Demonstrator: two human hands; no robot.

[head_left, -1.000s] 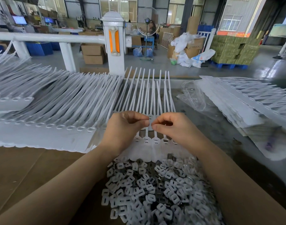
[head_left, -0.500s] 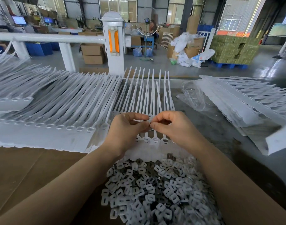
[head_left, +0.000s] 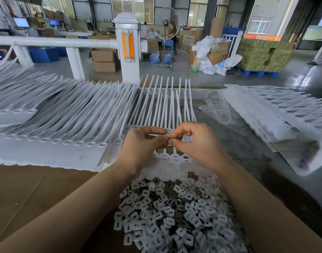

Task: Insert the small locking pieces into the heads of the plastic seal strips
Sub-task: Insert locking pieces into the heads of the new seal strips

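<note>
**Fingertips meeting over the seal strips**

We are reading no legible writing anywhere; the print on the far cartons is too blurred. Compared with half a second ago, our hands are sitting in nearly the same spot. Our left hand [head_left: 141,143] is pinching a small locking piece [head_left: 169,140], thumb and forefinger closed on it. Our right hand [head_left: 194,141] is pinching it too, fingers curled. Seal strips [head_left: 165,106] are fanning away beyond both hands; loose locking pieces [head_left: 171,212] are lying below our wrists.
</note>
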